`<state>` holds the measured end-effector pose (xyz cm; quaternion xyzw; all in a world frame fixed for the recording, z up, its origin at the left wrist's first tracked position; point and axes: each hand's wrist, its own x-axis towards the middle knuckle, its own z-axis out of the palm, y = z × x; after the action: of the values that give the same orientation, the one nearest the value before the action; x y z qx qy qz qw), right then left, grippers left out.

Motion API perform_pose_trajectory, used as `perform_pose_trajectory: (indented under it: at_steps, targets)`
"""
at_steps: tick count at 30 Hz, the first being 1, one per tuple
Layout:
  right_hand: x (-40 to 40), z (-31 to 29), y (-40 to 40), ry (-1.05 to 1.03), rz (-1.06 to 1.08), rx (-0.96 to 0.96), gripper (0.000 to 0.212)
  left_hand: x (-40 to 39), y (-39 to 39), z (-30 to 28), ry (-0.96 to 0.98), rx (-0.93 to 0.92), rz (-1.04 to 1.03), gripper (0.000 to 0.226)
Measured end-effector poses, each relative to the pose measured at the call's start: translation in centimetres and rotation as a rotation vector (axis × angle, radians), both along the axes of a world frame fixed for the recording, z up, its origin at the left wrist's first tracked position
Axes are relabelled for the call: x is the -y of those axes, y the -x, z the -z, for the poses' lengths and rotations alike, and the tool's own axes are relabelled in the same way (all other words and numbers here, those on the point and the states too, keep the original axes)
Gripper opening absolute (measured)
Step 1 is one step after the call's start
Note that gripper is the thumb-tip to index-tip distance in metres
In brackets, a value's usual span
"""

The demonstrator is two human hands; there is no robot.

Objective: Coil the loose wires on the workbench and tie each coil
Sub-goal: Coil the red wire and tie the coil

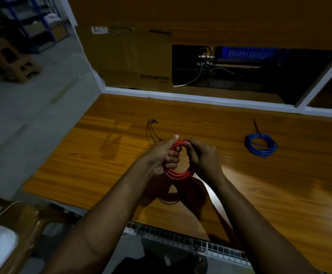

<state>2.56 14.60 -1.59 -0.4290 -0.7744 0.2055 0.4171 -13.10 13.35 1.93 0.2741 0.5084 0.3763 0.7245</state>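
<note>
Red wire coiled in both hands, not yet tied.

Above the middle of the tabletop [240, 194], the left hand [161, 157] curls its fingers through the red coil [178, 174], thumb up; the right hand [202, 157] grips the coil's 3 o'clock side. The blue coil [260, 145] lies at 2 o'clock, apparently already tied. Black ties [151, 129] lie at 11 o'clock; next, one hand likely must let go and fetch one.

Dim light; wooden workbench [260, 194], cardboard box [131, 60] behind, grey floor [22, 115], blue shelving [40, 26].
</note>
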Motion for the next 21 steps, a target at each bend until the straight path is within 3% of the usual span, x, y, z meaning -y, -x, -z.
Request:
perform_pose_trajectory:
  at_steps: [5, 10, 14, 18, 19, 21]
  targets:
    - [-1.3, 1.4, 3.4, 0.227, 0.009, -0.168, 0.020, -1.8, 3.6, 1.2, 0.103, 0.143, 0.055, 0.044]
    - [-1.0, 2.4, 8.8, 0.329, 0.094, -0.168, 0.022, -3.3, 8.4, 2.8, 0.125, 0.061, 0.116, 0.054]
    - [-0.2, 2.1, 13.6, 0.302, 0.129, -0.186, 0.024, -3.8, 12.9, 3.7, 0.082, -0.028, 0.109, 0.046]
    - [-1.0, 2.0, 16.5, 0.457, 0.207, -0.240, 0.043, -4.7, 16.7, 4.3, 0.048, -0.079, 0.108, 0.042]
    - [-1.4, 2.1, 16.8, 0.465, 0.292, -0.237, 0.040, -4.8, 17.5, 4.3, 0.045, -0.087, 0.113, 0.042]
    - [-2.7, 2.5, 16.9, 0.355, 0.502, 0.042, 0.026, -5.0, 19.1, 4.3, 0.031, -0.108, 0.126, 0.042]
